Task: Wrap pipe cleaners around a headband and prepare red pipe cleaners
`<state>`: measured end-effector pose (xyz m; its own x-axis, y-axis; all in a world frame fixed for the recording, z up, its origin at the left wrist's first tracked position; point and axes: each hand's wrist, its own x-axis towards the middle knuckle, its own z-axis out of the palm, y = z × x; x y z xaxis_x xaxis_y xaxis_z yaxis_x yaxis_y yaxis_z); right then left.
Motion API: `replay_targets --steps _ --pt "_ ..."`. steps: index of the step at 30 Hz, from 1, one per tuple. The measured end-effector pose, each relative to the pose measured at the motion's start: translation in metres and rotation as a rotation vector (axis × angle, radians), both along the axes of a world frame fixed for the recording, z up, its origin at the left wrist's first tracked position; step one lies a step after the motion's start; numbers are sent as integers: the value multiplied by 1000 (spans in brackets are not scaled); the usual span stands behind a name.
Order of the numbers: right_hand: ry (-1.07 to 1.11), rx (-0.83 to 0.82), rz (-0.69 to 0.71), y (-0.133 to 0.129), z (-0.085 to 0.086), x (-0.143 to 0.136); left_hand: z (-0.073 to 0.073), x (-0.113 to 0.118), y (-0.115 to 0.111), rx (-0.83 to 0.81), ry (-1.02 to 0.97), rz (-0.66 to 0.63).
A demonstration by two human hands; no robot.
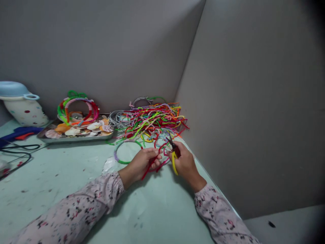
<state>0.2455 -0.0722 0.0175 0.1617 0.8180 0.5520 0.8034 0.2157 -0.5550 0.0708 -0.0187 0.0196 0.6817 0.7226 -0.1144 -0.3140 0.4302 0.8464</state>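
Observation:
My left hand [142, 162] is closed on a red pipe cleaner [146, 172], whose end hangs below the fingers. Scissors with yellow handles [174, 164] rest in my right hand [186, 162], dark blades pointing up and slightly left. More red and pink pipe cleaner [164, 165] shows between the two hands; whether it is one piece with the held one I cannot tell. A ring wrapped in green, purple and red [123, 162] lies on the table just left of my left hand.
Behind my hands is a heap of colourful pipe cleaners [157, 117] beside coiled grey wire [119, 118]. A metal tray [76, 139] holds shells and wrapped rings [66, 113]. At the left are a blue glue gun [21, 132], black cord [24, 154] and a spotted lidded container [24, 108]. A wall borders the right table edge.

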Motion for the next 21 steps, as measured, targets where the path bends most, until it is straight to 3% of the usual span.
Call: replay_targets --steps 5,9,21 --pt "-271 -34 100 -6 -3 -6 -1 -2 6 55 -34 106" --pt "-413 -114 49 -8 -2 -7 1 -2 6 64 7 89" --pt "-525 -152 -32 -9 4 -6 2 -4 5 63 -5 54"
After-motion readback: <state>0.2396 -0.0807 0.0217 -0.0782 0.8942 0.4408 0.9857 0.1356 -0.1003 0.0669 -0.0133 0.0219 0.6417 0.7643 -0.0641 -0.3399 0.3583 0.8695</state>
